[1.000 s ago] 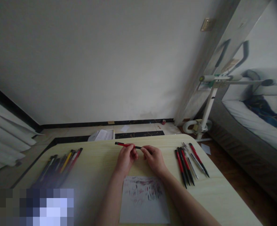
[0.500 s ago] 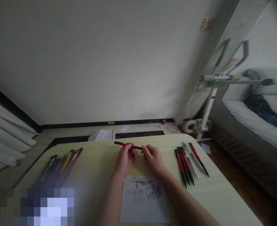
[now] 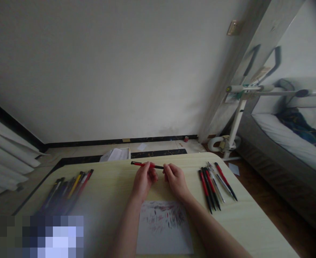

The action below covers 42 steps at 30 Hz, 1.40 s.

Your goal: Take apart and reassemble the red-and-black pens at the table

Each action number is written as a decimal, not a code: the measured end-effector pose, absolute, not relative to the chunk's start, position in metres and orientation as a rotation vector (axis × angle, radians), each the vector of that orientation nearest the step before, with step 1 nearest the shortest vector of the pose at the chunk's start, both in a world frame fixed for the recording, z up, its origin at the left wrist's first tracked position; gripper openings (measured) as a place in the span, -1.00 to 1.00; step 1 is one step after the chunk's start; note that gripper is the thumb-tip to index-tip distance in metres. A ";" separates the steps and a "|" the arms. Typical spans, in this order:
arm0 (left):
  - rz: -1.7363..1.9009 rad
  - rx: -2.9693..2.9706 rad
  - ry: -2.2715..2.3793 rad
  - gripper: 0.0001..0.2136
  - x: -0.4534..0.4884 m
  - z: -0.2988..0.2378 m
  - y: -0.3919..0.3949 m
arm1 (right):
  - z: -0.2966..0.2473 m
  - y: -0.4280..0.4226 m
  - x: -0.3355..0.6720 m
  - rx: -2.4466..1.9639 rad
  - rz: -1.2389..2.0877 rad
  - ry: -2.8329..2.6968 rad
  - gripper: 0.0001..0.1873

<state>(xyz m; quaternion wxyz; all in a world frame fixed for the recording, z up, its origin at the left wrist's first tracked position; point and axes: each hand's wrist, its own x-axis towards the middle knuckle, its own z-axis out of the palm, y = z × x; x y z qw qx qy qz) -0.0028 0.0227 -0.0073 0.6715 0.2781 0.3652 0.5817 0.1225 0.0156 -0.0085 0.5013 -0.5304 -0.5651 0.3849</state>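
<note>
A red and black pen is held nearly level above the far part of the table, between my two hands. My left hand is closed around its red barrel. With pinched fingers, my right hand grips the black end on the right; the very tip is hidden by the fingers. Below the hands, between my forearms, a white sheet of paper lies flat, covered with dark and reddish scribbled strokes in its upper half.
To the right lie several pens, red-black and clear-barrelled. Another group of pens lies on the left, partly blurred. The pale wooden table has its far edge near the wall. White exercise equipment stands beyond its right side.
The pen's right end has risen slightly, so it lies a little more level. Both hands keep their hold in almost the same place.
</note>
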 end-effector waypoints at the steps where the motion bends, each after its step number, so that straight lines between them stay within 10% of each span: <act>1: 1.314 0.634 0.823 -0.75 -0.003 -0.007 0.022 | -0.009 0.016 0.123 -1.284 0.929 -1.367 -0.57; 42: 1.184 0.508 0.583 -0.81 -0.014 0.000 0.017 | -0.005 0.022 0.126 -1.194 1.261 -1.243 -0.59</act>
